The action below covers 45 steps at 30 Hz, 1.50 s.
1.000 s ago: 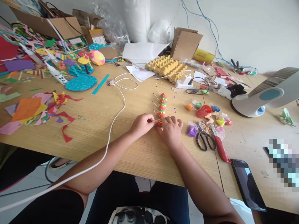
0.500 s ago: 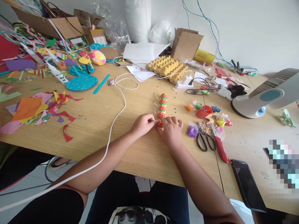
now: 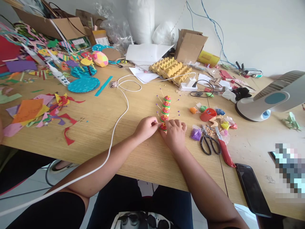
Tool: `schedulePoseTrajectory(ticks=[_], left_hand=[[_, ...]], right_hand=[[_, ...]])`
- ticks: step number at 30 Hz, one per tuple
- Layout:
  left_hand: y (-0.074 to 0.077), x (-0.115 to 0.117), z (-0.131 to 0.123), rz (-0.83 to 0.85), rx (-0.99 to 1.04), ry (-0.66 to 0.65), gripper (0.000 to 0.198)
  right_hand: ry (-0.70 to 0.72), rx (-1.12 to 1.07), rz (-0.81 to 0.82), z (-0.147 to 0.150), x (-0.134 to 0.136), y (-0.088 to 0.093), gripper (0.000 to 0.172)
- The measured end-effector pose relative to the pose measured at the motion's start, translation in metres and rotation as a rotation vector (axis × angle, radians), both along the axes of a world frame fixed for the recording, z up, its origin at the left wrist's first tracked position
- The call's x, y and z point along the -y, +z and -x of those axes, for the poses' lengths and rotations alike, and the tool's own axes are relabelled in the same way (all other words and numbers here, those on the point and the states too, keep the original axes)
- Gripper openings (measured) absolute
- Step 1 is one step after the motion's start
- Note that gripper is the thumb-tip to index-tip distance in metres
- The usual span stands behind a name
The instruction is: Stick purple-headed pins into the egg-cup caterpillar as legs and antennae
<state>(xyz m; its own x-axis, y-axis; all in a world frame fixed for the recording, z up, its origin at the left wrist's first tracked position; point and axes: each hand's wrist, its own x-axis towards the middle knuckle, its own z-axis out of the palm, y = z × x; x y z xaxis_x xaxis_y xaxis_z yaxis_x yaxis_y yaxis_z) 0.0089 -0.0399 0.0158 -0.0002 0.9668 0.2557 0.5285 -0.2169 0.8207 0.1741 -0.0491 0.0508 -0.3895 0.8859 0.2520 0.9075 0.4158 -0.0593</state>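
Observation:
A caterpillar-shaped craft [image 3: 166,110] lies lengthwise in front of me, a row of red and green humps with small yellow rings. Thin sticks with purple ball tips [image 3: 178,111] jut from both its sides. My right hand [image 3: 175,133] is closed over its near end from the right, fingers curled against the last hump. From the left, my left hand [image 3: 147,128] pinches at the side of that same hump. What sits between the left fingertips is too small to make out.
Right of the craft are purple clay [image 3: 196,133], a red cup [image 3: 208,114], scissors [image 3: 209,143], a red-handled knife [image 3: 225,149] and a phone [image 3: 253,189]. A white cable [image 3: 113,127] crosses my left forearm. Paper scraps [image 3: 28,111] lie left; egg trays [image 3: 170,70] stand behind.
Both my hands and the craft hold practically the same position. A sliver of what looks like another person's skin has come in at the left edge.

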Motion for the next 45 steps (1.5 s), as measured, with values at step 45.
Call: schedulePoseTrajectory(ticks=[45], left_hand=[[-0.009,-0.001,-0.001,-0.021,0.029,0.024,0.030]], right_hand=[[0.010,0.006,-0.017,0.000,0.001,-0.002,0.021]])
